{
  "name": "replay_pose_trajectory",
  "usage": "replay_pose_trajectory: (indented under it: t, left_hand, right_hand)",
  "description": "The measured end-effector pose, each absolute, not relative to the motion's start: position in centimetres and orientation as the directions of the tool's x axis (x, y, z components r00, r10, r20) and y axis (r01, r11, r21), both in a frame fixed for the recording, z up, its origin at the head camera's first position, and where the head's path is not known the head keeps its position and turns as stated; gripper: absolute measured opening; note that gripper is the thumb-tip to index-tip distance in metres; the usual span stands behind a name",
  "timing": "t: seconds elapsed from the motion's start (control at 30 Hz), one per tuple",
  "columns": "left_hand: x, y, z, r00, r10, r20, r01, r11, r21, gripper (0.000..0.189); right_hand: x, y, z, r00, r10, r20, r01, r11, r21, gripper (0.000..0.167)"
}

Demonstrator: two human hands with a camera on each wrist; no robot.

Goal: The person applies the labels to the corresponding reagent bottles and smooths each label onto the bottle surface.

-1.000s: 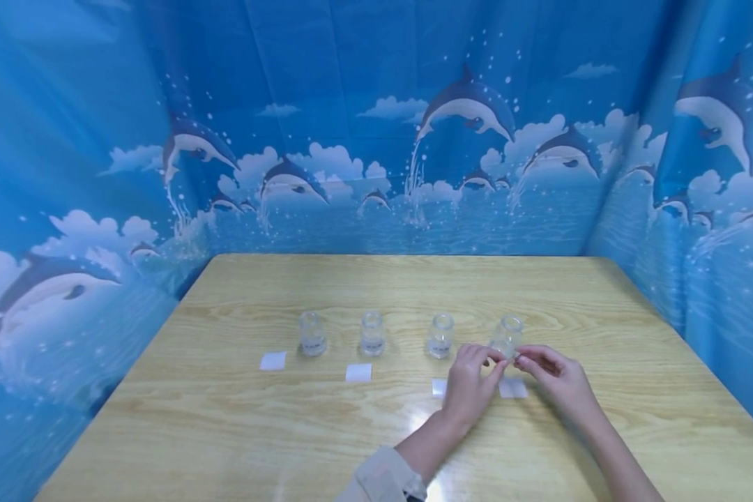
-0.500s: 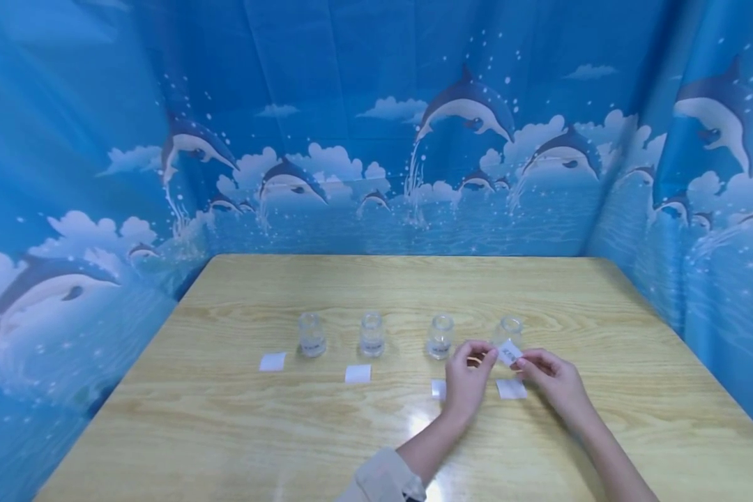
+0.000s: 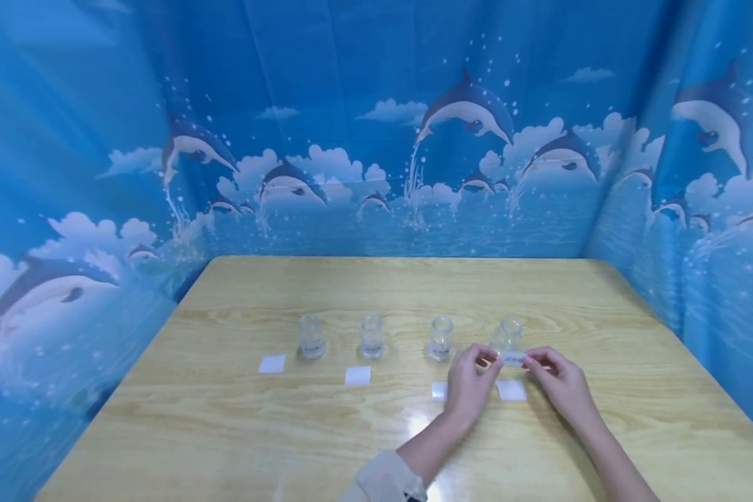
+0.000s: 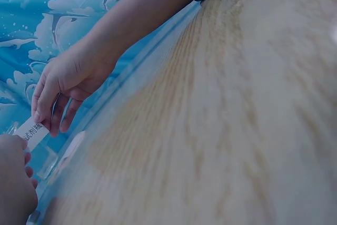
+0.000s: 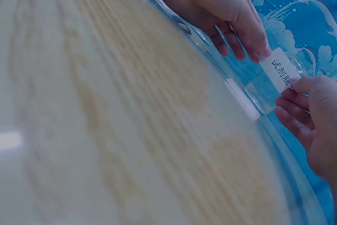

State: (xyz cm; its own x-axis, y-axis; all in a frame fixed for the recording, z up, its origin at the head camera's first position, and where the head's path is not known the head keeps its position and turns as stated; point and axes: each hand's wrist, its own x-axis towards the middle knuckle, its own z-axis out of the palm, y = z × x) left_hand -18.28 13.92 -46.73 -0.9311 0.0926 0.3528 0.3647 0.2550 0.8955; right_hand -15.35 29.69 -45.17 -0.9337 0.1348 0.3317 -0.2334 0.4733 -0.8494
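Note:
Between my two hands is a small white label (image 5: pixel 278 69) with handwritten dark characters. My left hand (image 3: pixel 470 383) pinches its left end between thumb and fingers. The right hand (image 3: pixel 560 383) pinches the opposite end the same way. Just behind the label stands a clear glass bottle (image 3: pixel 510 333), the rightmost in a row, its lower front covered by the label in the head view. Under the hands a white paper piece (image 3: pixel 511 390) lies on the table, and another paper piece (image 3: pixel 438 390) is partly hidden by the left hand.
Three more glass bottles, a left one (image 3: pixel 312 336), a middle one (image 3: pixel 371 336) and a third (image 3: pixel 440 337), stand along the wooden table (image 3: pixel 257 432), with dark marks low on their fronts. White papers (image 3: pixel 272 363) (image 3: pixel 358 376) lie before them. A dolphin-print curtain (image 3: pixel 351 139) surrounds the table.
The label has turned from a slanted position to level, its writing facing me in front of the rightmost bottle. The hands have shifted slightly; the bottles stay in place.

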Motion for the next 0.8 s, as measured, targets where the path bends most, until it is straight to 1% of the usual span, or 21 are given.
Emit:
replay_pose_trajectory:
  t: [0.27,0.33,0.43,0.57,0.8]
  left_hand:
    - [-18.9,14.0,-46.3,-0.931,0.086,0.355,0.365,0.240,0.900,0.006]
    - [-19.0,14.1,-46.2,-0.930,0.087,0.357,0.367,0.265,0.892,0.007]
    - [-19.2,14.3,-46.2,-0.927,0.086,0.364,0.372,0.309,0.875,0.007]
    - [-19.5,14.7,-46.2,-0.930,0.084,0.358,0.365,0.344,0.865,0.008]
    - [-19.9,14.9,-46.2,-0.919,0.111,0.379,0.390,0.403,0.828,0.008]
  right_hand:
    - [-15.5,29.7,-45.1,-0.932,0.110,0.346,-0.246,0.511,-0.823,0.016]
    - [-15.7,29.7,-45.1,-0.924,0.108,0.366,-0.256,0.536,-0.804,0.016]
    - [-16.1,29.8,-45.2,-0.900,0.094,0.425,-0.306,0.556,-0.772,0.012]
    - [-16.8,30.1,-45.7,-0.867,0.073,0.493,-0.378,0.547,-0.747,0.007]
    - [-17.4,30.2,-46.2,-0.855,0.052,0.517,-0.409,0.545,-0.732,0.007]
